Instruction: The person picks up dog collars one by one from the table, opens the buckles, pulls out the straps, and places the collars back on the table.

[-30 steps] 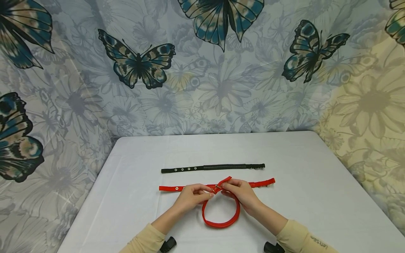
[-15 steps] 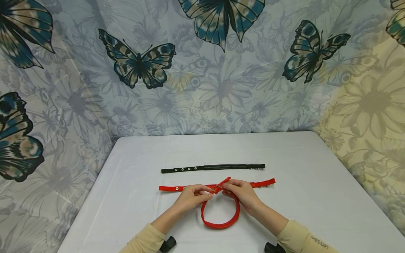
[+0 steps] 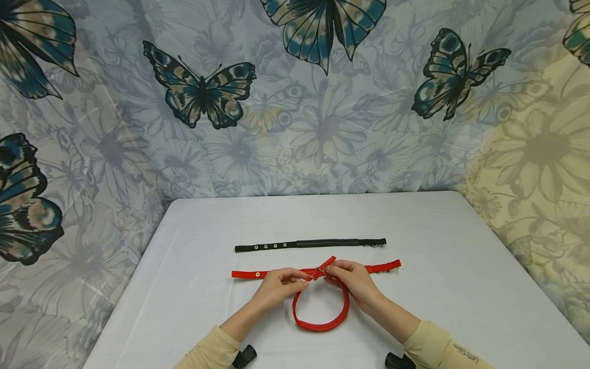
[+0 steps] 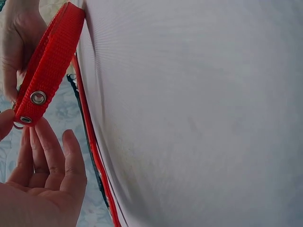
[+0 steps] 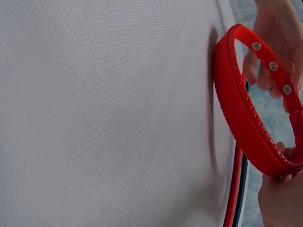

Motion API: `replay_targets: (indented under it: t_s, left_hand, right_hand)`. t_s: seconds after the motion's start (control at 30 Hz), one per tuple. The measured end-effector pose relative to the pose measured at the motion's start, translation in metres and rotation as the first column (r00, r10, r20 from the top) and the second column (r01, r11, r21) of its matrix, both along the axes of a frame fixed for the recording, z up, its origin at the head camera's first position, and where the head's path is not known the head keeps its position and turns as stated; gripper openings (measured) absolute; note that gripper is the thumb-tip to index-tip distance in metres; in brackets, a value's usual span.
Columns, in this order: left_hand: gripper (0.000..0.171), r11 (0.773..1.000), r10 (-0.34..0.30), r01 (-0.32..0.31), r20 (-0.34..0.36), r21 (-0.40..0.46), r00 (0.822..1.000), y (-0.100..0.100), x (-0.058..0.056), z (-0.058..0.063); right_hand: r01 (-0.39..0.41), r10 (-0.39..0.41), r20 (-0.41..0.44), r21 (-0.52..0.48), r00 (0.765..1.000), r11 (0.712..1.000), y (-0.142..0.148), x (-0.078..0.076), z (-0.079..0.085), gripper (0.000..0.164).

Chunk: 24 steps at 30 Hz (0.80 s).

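Note:
A red collar (image 3: 321, 326) with metal eyelets is bent into a loop, its buckle (image 3: 317, 273) at the far side and the strap's free end sticking up past it. Thumb and fingers of my left hand (image 3: 276, 288) pinch the loop left of the buckle. My right hand (image 3: 355, 283) grips the strap just right of the buckle. In the left wrist view, the webbing (image 4: 56, 61) shows eyelets by the left fingertips. The right wrist view shows the padded band (image 5: 239, 113) tilted, with several eyelets on the inner side. Fingers partly hide the buckle.
A second red collar (image 3: 246, 274) lies flat just behind the hands, partly covered by them. Farther back, a black collar (image 3: 322, 244) lies straight across the white table (image 3: 428, 225). A butterfly-patterned cloth (image 3: 322, 133) hangs behind the table.
Both hands keep their hold in nearly the same place. The loop and the strap's free end have shifted only very slightly.

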<state>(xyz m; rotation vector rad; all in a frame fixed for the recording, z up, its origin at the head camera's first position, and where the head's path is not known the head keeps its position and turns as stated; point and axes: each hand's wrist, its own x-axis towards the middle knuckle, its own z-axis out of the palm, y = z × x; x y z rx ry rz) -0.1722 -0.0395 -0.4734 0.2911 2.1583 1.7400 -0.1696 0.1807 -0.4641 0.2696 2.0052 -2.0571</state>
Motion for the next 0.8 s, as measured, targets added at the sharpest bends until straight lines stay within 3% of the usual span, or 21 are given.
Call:
replay_targets:
  t_s: [0.27, 0.8]
  left_hand:
    - [0.02, 0.999, 0.035, -0.035, 0.022, 0.01, 0.999, 0.004, -0.0032, -0.0027]
    - [0.02, 1.0, 0.014, -0.015, 0.034, 0.025, 0.999, 0.0024, -0.0021, 0.001]
  right_hand:
    - [-0.059, 0.059, -0.024, 0.019, 0.998, 0.998, -0.0003, 0.0033, 0.0065, 0.025]
    - [-0.043, 0.043, 0.002, -0.002, 0.999, 0.999, -0.0015, 0.0025, 0.0034, 0.029]
